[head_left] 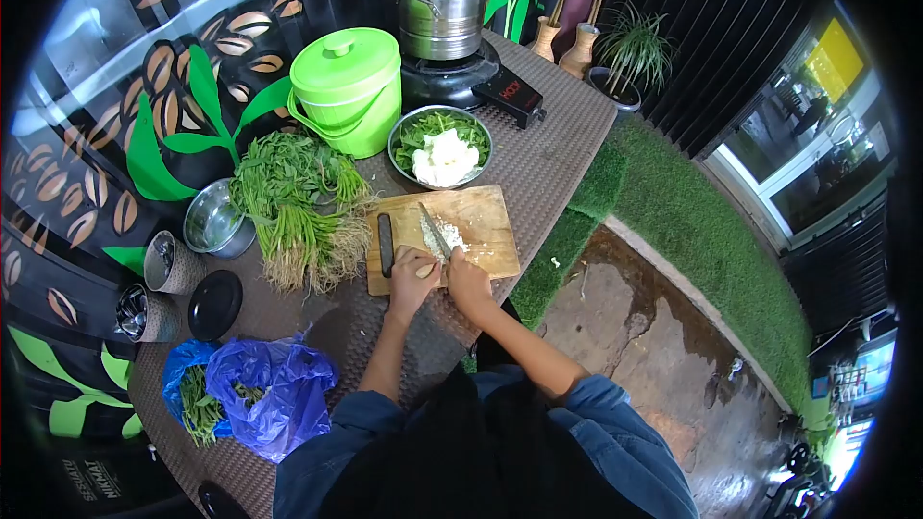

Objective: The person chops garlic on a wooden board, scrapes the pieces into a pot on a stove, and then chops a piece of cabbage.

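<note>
A wooden cutting board (495, 207) lies on the table in front of me, with finely chopped white bits (444, 234) near its middle. My right hand (469, 281) grips a knife (435, 229), its blade pointing away from me over the bits. Beside it, my left hand (411, 281) is curled around a pale piece that looks like a garlic clove (424, 271). The fingers partly cover this piece. A dark slot, apparently the board's handle opening (386, 245), shows left of the bits. Beyond the board stands a metal bowl (392, 156) of green leaves topped with white pieces.
Rooted leafy greens (303, 202) are heaped left of the board, near an empty-looking metal bowl (219, 221). Behind are a lidded green bucket (346, 86) and a metal pot (442, 14) on a portable stove (510, 91). Blue plastic bags (274, 394) lie at front left.
</note>
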### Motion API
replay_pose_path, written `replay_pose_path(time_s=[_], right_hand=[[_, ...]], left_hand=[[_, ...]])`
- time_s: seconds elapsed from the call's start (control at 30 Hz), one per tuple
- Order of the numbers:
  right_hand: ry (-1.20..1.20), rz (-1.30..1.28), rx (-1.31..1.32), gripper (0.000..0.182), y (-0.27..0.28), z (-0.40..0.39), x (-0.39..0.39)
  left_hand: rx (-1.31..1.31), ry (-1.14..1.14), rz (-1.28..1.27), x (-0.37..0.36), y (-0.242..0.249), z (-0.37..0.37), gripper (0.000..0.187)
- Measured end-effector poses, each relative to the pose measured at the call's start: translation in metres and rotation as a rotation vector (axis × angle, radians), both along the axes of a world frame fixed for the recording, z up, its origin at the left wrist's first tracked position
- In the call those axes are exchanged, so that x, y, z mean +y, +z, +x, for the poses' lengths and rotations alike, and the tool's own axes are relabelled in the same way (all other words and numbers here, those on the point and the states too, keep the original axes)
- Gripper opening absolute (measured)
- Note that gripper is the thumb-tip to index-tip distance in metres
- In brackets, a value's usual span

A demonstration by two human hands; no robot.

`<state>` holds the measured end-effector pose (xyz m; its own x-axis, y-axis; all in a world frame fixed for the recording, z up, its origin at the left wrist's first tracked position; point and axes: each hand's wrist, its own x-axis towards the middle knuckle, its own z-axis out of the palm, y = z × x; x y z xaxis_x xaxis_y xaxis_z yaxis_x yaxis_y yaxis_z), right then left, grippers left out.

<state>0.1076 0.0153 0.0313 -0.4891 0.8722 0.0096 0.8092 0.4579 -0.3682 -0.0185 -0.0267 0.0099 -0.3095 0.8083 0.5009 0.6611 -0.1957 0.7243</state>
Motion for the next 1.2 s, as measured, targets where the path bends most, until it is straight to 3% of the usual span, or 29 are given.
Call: replay_pose_path(time_s=[0.13,0.3,0.6,0.7,0.87,1.07,1.2], right_hand=[[0.049,0.036,0.0,0.015,0.007,0.006,-0.002],[-0.062,0.067,-0.045,0.017,-0.011,-0.001,-0.024],[-0.028,-0.043,0.042,0.023,-0.007,0.004,-0.018],[-0.088,0.11,-0.008,0.024,-0.021,-0.003,-0.022],[-0.045,-0.051,0.024,0.018,-0.001,0.004,-0.013],[-0.105,-0.069,0.032,0.029,-0.016,-0.003,-0.026],[-0.079,-0.116,0.058,0.022,-0.003,0.0,-0.021]], left_hand=[[-0.007,0.003,0.009,-0.002,0.0,0.0,0.01],[-0.021,-0.02,0.007,0.0,0.002,-0.002,0.01],[0.001,-0.005,0.033,0.0,-0.004,-0.001,0.009],[0.001,-0.016,0.004,0.001,-0.001,-0.001,0.008],[0.009,-0.04,-0.007,-0.001,0.001,-0.001,0.008],[-0.008,-0.022,-0.001,0.001,-0.002,0.0,0.008],[-0.006,-0.032,-0.029,0.001,0.002,-0.002,0.008]])
